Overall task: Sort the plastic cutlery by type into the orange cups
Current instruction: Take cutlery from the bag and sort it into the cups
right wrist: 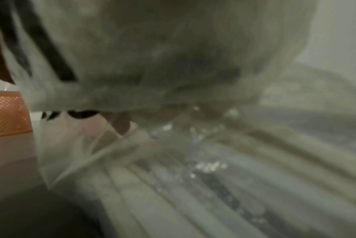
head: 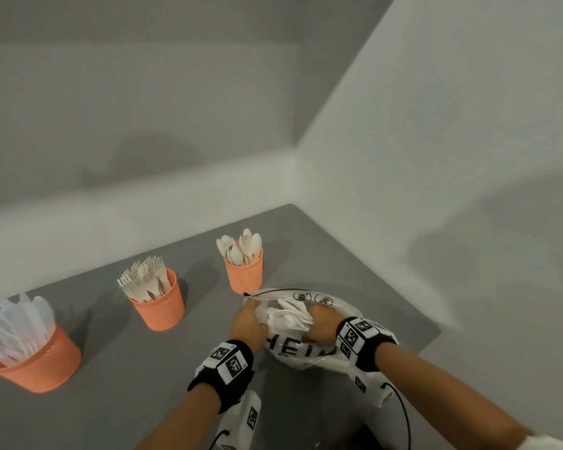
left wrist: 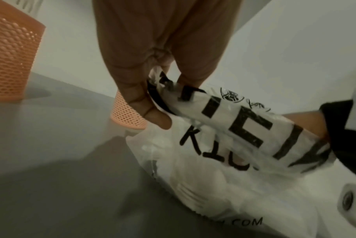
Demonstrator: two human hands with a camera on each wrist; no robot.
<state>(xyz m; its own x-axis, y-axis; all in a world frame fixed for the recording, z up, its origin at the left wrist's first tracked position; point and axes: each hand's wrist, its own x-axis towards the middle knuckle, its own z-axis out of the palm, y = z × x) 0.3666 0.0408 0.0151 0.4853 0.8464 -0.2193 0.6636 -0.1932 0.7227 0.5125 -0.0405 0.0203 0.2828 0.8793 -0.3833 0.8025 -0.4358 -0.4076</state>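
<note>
Three orange mesh cups stand on the grey table: one at the left with knives (head: 30, 362), one in the middle with forks (head: 158, 303), one at the right with spoons (head: 243, 274). In front of the spoon cup lies a clear plastic bag (head: 306, 347) with black lettering. My left hand (head: 252, 315) pinches the edge of the bag's mouth (left wrist: 158, 90) between thumb and fingers. My right hand (head: 319, 321) is inside the bag, fingers curled round a bundle of white cutlery (head: 290, 316). In the right wrist view the plastic blurs the picture and only long pale handles (right wrist: 193, 201) show.
White walls meet in a corner close behind and to the right of the bag. The grey table (head: 127, 384) runs left past the cups. The spoon cup (left wrist: 128, 117) stands just beyond my left thumb.
</note>
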